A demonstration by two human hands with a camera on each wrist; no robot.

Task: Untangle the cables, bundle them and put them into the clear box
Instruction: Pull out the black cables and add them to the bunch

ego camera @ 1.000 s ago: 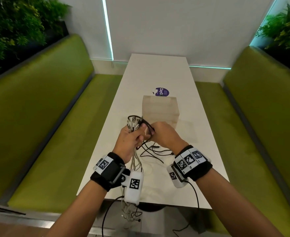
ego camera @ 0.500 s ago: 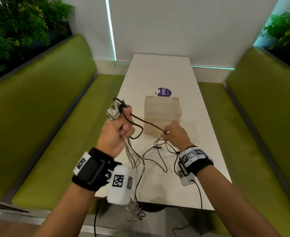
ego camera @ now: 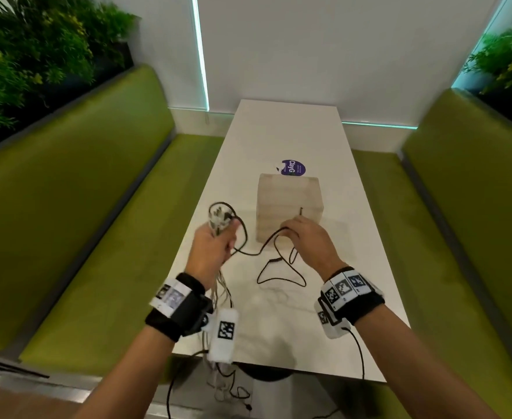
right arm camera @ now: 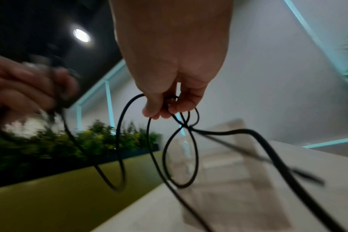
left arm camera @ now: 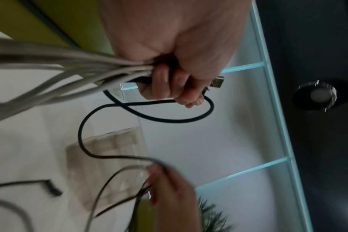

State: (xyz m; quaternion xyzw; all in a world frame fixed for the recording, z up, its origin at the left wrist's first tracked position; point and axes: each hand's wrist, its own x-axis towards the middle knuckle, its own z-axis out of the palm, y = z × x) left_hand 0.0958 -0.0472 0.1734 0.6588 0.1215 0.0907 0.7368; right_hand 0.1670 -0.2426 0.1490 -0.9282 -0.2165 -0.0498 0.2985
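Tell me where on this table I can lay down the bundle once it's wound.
Bare top: the far end of the white table beyond the purple sticker, and the strip right of the clear box. Crowded: the near middle, where black cable loops lie between the left hand and right hand.

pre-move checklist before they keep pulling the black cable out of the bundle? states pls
1. Left hand grips the grey cable bundle: ok, fingers curled round it.
2. Right hand pinches the black cable: ok.
3. Black cable free of the bundle: not ok, one end with its plug runs through the left fist.
4. Black cable free of knots: not ok, loops cross just below the right fingers in the right wrist view.
5. Clear box within reach and upright on the white table: ok, just beyond the right hand.
6. Box open on top: cannot tell.
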